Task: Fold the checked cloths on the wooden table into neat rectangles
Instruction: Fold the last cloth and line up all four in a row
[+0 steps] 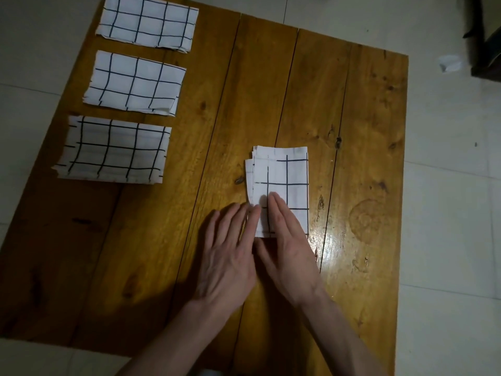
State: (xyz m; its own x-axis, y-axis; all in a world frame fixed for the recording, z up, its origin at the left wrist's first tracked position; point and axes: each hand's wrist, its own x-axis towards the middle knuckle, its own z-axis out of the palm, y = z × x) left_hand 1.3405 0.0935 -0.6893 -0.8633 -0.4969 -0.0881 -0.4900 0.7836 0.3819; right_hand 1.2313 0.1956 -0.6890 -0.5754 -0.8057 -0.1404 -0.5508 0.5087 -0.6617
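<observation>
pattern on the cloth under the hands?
White with a dark grid check on the cloth; head view.

Wooden table (271,90) bearing four folded checked cloths (282,183), on tiled floor (447,213).

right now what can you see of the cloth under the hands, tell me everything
The folded cloth is white with dark grid lines, a narrow upright rectangle lying flat mid-table. Its layers are stacked, with edges stepping out unevenly along the left and far sides. The left hand touches its near-left edge; the right hand rests flat on its near end.
</observation>
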